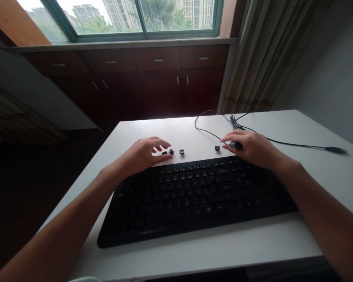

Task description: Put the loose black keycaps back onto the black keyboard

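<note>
A black keyboard (pixel 176 199) lies across the white table, its keys facing up. My left hand (pixel 142 154) is open above the keyboard's far left edge, fingers and thumb apart. Close to its fingertips are a small flat black piece (pixel 164 153) and a black keycap (pixel 171 152). Another keycap (pixel 181 152) sits a little to the right. Over the far right edge, my right hand (pixel 250 145) curves with thumb and index finger apart, just right of a single keycap (pixel 217 148). A dark object (pixel 236 145) shows between those fingers; its kind is unclear.
A thin black cable (pixel 204 129) loops behind my right hand to a tied bundle (pixel 233 121). Its plug end (pixel 335 150) lies at the table's right. The white table (pixel 153 127) ends before dark red cabinets (pixel 153 90) under a window. A curtain (pixel 253 55) hangs at right.
</note>
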{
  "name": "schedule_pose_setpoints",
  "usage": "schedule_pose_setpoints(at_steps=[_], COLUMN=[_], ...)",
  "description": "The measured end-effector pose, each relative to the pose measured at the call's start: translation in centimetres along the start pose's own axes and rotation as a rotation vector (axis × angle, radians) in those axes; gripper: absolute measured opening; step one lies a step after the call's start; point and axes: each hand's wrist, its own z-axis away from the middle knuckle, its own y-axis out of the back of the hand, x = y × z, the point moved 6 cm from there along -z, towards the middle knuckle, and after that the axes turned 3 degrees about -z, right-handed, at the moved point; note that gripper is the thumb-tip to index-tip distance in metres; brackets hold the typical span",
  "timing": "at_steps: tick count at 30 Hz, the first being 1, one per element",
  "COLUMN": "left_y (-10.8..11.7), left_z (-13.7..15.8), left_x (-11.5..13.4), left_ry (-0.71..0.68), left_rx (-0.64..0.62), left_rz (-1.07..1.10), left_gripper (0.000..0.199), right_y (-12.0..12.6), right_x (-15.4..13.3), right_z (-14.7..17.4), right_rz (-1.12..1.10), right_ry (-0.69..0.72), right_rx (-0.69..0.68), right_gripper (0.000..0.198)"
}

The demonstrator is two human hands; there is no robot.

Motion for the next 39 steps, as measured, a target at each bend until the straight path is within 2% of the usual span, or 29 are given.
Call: schedule_pose_setpoints(at_steps=[3, 6, 9, 12, 14, 18, 20, 25, 28, 34, 39], left_y=[-0.3, -0.7, -0.8, -0.7, -0.7, -0.8, -0.8, -0.8, -0.8, -1.0, -0.8], left_z=[0.0, 0.0, 0.2, 0.5, 0.6, 0.6, 0.6, 0.7, 0.7, 0.7, 0.8], left_x=[0.3, 0.8, 1.1, 1.3, 1.3, 1.3, 1.3, 1.4, 1.3, 1.4, 1.1], left_ry=[0.013, 0.026, 0.037, 0.039, 0.038, 0.033, 0.028, 0.035, 0.037, 0.001, 0.017], left_rx=[-0.022, -0.042, -0.041, -0.031, -0.026, -0.018, -0.017, -0.028, -0.025, -0.003, 0.047], left_rz=[0.015, 0.028, 0.033, 0.033, 0.039, 0.041, 0.037, 0.030, 0.027, 0.028, 0.054], left_gripper=[0.044, 0.037, 0.034, 0.032, 0.031, 0.030, 0.028, 0.029, 0.028, 0.026, 0.025], right_y=[-0.9, -0.8, -0.2, -0.2, -0.5, -1.0, -0.7, 0.8, 1.0, 1.1, 0.9], right_x=[-1.1, -2.5, -4.3, -5.8, -6.3, -6.1, -5.7, -3.5, -2.8, -3.4, -3.8], right_z=[-0.4, -0.5, -0.1, 0.5, 0.9, 1.0, 0.8, 0.3, 0.4, 0.2, 0.3], right_rz=[-0.010, -0.040, -0.206, -0.359, -0.382, -0.446, -0.494, -0.486, -0.467, -0.392, -0.357], right_ry=[0.021, 0.027, 0.068, 0.129, 0.144, 0.140, 0.118, -0.059, -0.125, 0.022, 0.118], right_rx=[-0.062, -0.071, -0.105, -0.232, -0.303, -0.368, -0.328, -0.034, 0.027, 0.029, 0.044], right_gripper=[0.026, 0.025, 0.027, 0.034, 0.037, 0.028, 0.028, 0.032, 0.032, 0.021, 0.023])
